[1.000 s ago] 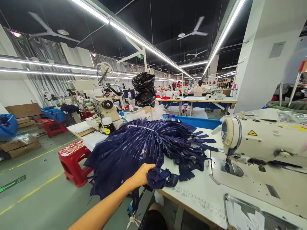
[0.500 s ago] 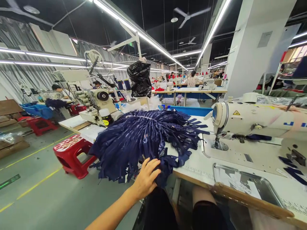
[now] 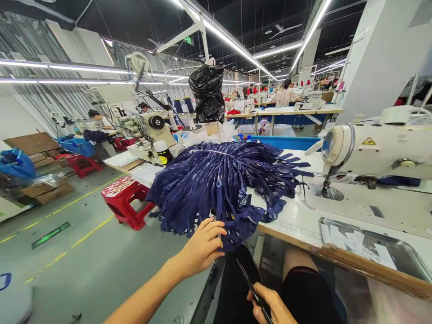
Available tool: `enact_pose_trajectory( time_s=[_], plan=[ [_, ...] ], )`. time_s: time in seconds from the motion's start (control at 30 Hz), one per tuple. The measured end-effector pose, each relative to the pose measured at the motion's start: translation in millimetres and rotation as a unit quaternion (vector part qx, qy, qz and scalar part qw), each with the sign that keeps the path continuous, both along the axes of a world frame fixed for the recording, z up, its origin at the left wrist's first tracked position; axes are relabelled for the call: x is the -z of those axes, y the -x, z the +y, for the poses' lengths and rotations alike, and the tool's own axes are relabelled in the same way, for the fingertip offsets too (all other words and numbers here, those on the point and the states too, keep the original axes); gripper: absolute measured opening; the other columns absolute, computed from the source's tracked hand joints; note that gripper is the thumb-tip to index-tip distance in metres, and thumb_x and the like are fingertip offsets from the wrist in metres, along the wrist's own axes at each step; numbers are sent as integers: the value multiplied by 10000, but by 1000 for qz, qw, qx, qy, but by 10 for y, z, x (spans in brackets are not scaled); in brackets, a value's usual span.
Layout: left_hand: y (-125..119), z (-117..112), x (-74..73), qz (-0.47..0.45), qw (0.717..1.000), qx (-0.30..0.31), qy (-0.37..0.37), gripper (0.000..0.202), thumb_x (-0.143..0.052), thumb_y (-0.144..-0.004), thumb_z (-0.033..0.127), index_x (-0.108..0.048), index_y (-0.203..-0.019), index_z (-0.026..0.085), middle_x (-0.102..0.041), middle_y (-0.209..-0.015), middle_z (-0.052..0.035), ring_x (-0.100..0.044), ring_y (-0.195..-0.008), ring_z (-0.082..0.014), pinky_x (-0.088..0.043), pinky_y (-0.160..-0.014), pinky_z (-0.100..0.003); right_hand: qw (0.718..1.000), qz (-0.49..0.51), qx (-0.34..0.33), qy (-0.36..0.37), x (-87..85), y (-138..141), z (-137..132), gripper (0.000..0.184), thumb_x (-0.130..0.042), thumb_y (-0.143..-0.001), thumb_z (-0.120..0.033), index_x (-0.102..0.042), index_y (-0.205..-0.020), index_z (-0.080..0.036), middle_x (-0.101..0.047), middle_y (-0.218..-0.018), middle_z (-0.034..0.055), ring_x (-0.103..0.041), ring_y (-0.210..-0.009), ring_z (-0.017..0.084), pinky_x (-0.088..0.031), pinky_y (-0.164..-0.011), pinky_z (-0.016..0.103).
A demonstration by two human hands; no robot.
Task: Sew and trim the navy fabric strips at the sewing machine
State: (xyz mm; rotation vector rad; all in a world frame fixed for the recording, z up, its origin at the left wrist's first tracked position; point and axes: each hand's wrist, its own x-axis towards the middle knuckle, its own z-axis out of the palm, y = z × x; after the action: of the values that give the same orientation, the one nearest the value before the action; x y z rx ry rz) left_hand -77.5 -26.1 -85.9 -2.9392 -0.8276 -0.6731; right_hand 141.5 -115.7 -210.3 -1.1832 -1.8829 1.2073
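A large bundle of navy fabric strips (image 3: 199, 180), gathered by a pale tie across the top, spreads over the table's edge. My left hand (image 3: 204, 245) is at its lower front edge, fingers curled against the hanging strips; the fingertips are partly hidden. Low in the view, my right hand (image 3: 270, 303) is closed around a slim black pointed tool (image 3: 249, 280). Its tip points up and left, below the bundle, apart from the fabric. Seen edge-on, it resembles closed scissors, but its exact kind is unclear.
A white sewing machine (image 3: 381, 150) stands on the right of the white table (image 3: 293, 225), with a metal tray (image 3: 401, 254) holding paper scraps before it. Another machine (image 3: 157, 130) is behind left. A red stool (image 3: 128, 202) stands on the floor at left.
My right hand has come into view at the bottom with the black tool. My left hand stays at the strips. The view has turned left and tilted down.
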Motion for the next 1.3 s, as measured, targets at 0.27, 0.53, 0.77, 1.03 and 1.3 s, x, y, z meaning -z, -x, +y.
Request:
enact_pose_trajectory(
  time_s=[0.27,0.53,0.77,1.03,1.3],
  plan=[
    [96,62,-60,-33,988,1,149,88,-615,-763,226,-551,-713,189,-660,-955,-26,-458,-1138,-192,-210,-1031,-414,999,36,-36,-16,-121,275,313,583,-300,-757,-687,-544,-879,-170,-566,-806,61,-499,-732,182,-396,-705,300],
    [63,107,0,-86,985,6,152,145,-599,-770,204,-505,-664,174,-631,-749,-2,-557,-804,-135,-324,-879,-344,996,85,3,-22,-2,414,392,692,-291,-603,-833,-498,-603,-173,-359,-499,-35,-323,-459,96,-262,-446,232],
    [89,51,-60,-120,975,-43,181,62,-531,-783,210,-497,-743,178,-580,-747,-15,-517,-771,-140,-333,-830,-329,995,100,-25,5,257,336,243,667,-249,-710,-761,-549,-813,-174,-450,-620,-1,-405,-548,119,-356,-543,242],
    [-139,147,63,2,985,-77,157,143,-563,-758,227,-603,-892,197,-562,-687,-3,-463,-735,-155,-296,-717,-304,989,143,-25,-37,-22,397,460,637,-278,-689,-771,-479,-676,-167,-359,-541,-41,-303,-467,80,-248,-440,220],
    [-216,79,-26,-3,995,-78,60,116,-519,-788,200,-571,-688,172,-570,-810,-35,-483,-810,-162,-310,-759,-328,991,129,-12,-15,280,255,328,672,-258,-646,-807,-486,-652,-175,-362,-493,-37,-344,-445,92,-304,-461,229]
  ],
)
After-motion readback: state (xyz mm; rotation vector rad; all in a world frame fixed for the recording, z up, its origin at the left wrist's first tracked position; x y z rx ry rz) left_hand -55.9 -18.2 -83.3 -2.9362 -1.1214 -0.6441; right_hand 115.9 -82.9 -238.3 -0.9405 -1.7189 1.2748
